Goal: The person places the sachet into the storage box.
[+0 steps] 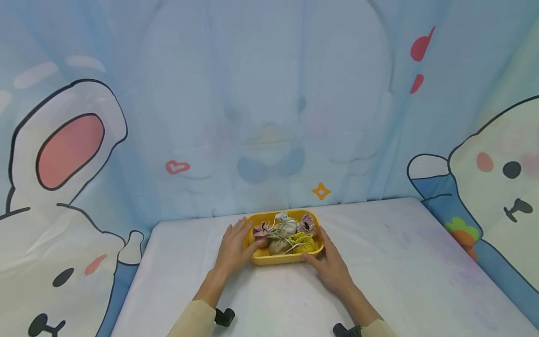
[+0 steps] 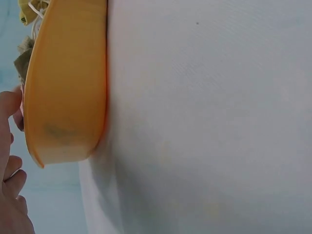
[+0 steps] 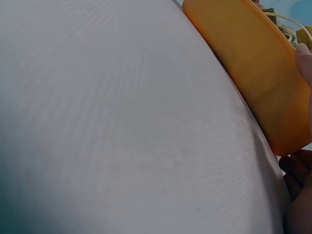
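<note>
A yellow tray (image 1: pixel 278 260) sits on the white-covered table, with small drawstring pouches inside. Among them are a bright yellow pouch (image 1: pixel 303 242), an olive pouch (image 1: pixel 279 244), a pale grey pouch (image 1: pixel 287 223) and pinkish pouches (image 1: pixel 307 223) at both sides. My left hand (image 1: pixel 236 248) is at the tray's left end, its thumb reaching over the rim beside the pouches and its fingers spread along the outside. At the right end my right hand (image 1: pixel 333 266) holds the tray, thumb on the front rim and fingers round the side, as the right wrist view also shows.
The table (image 1: pixel 412 262) has a pale, wrinkled cloth and ends at the back against a blue curtain (image 1: pixel 261 93) printed with cartoon animals. Dark wrist camera mounts (image 1: pixel 224 317) sit by both cuffs.
</note>
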The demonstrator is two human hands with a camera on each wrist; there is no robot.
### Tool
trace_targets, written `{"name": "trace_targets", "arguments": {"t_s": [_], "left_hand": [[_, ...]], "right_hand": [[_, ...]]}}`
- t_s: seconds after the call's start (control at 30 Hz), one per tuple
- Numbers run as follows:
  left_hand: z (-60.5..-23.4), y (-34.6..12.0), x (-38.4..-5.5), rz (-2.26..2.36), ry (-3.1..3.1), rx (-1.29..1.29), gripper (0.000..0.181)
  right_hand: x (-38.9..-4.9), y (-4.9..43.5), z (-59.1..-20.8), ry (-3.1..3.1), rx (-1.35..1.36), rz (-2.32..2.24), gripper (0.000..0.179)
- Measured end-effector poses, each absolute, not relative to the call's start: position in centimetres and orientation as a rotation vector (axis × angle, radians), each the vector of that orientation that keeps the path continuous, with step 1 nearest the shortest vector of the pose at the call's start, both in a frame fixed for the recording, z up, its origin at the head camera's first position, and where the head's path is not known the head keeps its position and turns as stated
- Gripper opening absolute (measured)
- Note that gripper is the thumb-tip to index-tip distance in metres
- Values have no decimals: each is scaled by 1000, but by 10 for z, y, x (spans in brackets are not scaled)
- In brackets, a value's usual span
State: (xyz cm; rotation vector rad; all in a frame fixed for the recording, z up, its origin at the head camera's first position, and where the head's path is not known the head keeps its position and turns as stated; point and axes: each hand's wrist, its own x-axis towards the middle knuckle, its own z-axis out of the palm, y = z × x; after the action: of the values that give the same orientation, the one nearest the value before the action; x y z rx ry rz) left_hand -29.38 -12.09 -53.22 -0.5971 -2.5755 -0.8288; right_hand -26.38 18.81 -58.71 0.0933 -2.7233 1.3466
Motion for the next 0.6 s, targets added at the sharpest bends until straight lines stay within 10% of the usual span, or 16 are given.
{"name": "trace_targets", "arguments": {"t_s": [0.6], "left_hand": [[-536,-124,-277,-613,-2739,-402,83]], "right_hand": [[-264,178,-559,-2596,332,985,94]]}}
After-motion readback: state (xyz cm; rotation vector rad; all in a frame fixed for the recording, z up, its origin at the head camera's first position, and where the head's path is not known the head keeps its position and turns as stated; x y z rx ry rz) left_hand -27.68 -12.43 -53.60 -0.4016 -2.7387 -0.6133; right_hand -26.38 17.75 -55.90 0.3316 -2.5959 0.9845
